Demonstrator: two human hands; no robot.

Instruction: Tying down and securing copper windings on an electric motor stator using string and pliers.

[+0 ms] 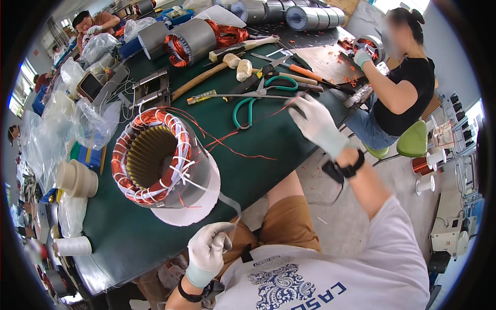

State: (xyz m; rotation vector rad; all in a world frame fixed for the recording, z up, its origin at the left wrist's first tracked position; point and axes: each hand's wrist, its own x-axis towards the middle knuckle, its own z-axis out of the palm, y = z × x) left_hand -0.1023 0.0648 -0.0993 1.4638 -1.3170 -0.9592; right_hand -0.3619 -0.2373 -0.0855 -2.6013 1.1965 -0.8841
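The gloved left hand (208,250) pinches a thin white strip (227,202) running to the stator (157,157) at 9 o'clock, its bore ringed with copper windings. At 1 o'clock, the gloved right hand (316,123) closes its fingers on red wire (243,135) above the green table (258,150), near the green-handled scissors (253,101) and hammers (227,59) of a crowded workshop.

Clear plastic bags (90,126) bunched along table's left edge; blue box (178,15) far end.

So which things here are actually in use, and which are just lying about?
In use:
- left hand, pinching a pale strip
- right hand, pulling copper wire
- wound stator on the green table

Lying about:
- green-handled scissors
- wooden mallet
- white thread spool
- plastic bags
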